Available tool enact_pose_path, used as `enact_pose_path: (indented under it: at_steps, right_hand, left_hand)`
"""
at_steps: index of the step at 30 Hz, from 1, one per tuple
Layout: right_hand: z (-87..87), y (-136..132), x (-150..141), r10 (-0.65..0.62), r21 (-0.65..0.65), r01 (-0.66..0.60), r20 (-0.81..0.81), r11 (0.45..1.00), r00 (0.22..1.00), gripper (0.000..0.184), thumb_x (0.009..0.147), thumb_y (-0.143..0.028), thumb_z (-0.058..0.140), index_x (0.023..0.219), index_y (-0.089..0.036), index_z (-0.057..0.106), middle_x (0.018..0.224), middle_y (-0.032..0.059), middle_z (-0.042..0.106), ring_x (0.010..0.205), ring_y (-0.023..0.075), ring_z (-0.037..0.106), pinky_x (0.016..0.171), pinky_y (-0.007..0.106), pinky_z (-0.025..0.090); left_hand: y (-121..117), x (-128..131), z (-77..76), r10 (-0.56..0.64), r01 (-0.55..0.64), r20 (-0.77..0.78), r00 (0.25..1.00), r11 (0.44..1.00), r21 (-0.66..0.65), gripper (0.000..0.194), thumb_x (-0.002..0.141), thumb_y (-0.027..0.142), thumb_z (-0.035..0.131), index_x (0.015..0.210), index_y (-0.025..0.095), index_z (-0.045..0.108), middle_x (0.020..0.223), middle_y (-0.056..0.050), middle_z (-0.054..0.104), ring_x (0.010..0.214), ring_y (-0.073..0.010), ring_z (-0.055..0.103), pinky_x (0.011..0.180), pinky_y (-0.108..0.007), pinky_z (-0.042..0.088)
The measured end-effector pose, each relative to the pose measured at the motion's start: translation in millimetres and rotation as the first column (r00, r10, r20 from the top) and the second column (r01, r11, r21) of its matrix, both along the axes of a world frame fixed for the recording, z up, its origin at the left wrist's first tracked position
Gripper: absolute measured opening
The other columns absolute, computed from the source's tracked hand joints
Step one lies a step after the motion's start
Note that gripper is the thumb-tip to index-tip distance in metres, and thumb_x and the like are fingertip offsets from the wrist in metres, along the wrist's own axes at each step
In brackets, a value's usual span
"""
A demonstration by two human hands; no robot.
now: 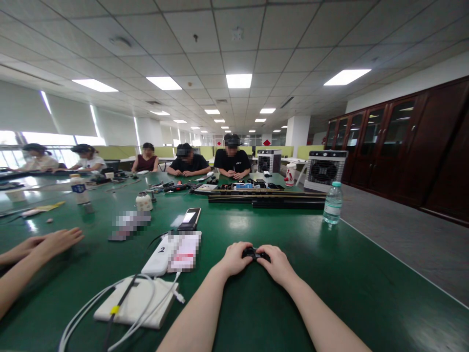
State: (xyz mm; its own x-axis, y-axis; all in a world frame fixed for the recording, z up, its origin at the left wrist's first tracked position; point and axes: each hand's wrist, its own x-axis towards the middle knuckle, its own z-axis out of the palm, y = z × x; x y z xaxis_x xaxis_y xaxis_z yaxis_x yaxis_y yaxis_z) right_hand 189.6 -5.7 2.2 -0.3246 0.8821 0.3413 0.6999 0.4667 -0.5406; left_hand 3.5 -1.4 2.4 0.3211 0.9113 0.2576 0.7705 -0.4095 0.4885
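A small black object (252, 253) is held between my two hands low over the green table; its kind cannot be made out. My left hand (235, 258) is closed on its left side, the thumb at the near edge and the fingers curled over the far side. On the other side, my right hand (277, 264) grips it the same way. Much of the object is hidden behind the fingers. To the left of my forearms lie a white power bank (158, 260) marked 2, a blurred pinkish card and a phone (189, 218).
A water bottle (332, 204) stands at the right edge of the green table (234, 313). Black bars (293, 202) lie across the far side. White cables rest on a white pad (135, 305). A co-worker's hands (54, 244) reach in from the left; several people sit beyond.
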Motion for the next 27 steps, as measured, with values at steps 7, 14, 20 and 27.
enact_pose_path:
  at_steps: [7,14,20,27]
  right_hand:
    - [-0.8,0.3,-0.4,-0.012,-0.005,0.012,-0.007,1.0,1.0,0.021,0.076,-0.027,0.059,0.095,-0.025,0.068,0.106,0.003,0.068,0.104,0.0238,0.058,0.094,0.04,0.042]
    - [0.4,-0.5,-0.5,-0.023,-0.007,0.023,-0.021,1.0,1.0,0.026,0.074,-0.026,0.06,0.1,-0.025,0.068,0.108,0.0038,0.068,0.104,0.0238,0.058,0.094,0.04,0.042]
    - [-1.7,0.5,0.4,-0.025,0.001,0.025,-0.028,1.0,0.999,0.025,0.075,-0.027,0.06,0.098,-0.025,0.068,0.106,0.0036,0.069,0.102,0.0235,0.06,0.094,0.039,0.043]
    - [-1.1,0.2,0.5,-0.025,0.0,0.025,-0.026,1.0,0.999,0.025,0.074,-0.027,0.059,0.098,-0.025,0.068,0.105,0.0042,0.069,0.102,0.0239,0.059,0.093,0.04,0.043]
  left_hand:
    - [-1.0,0.2,0.8,0.007,-0.007,-0.004,1.0,1.0,-0.001,0.041,0.077,0.028,0.06,0.118,0.023,0.058,0.116,-0.004,0.064,0.108,-0.0242,0.057,0.097,-0.037,0.043]
    - [-2.6,0.5,2.6,0.004,-0.004,0.003,1.0,1.0,-0.002,0.041,0.076,0.029,0.061,0.116,0.021,0.059,0.115,-0.005,0.064,0.107,-0.0248,0.057,0.097,-0.037,0.043]
    - [-3.0,0.5,3.0,0.004,-0.004,0.007,1.0,1.0,0.006,0.041,0.075,0.029,0.061,0.116,0.023,0.059,0.115,-0.004,0.065,0.109,-0.0245,0.057,0.098,-0.038,0.043]
    - [-4.5,0.8,4.7,0.025,-0.024,0.031,0.999,0.999,-0.027,0.05,0.074,0.032,0.063,0.122,0.019,0.055,0.12,-0.008,0.062,0.113,-0.0271,0.055,0.101,-0.04,0.041]
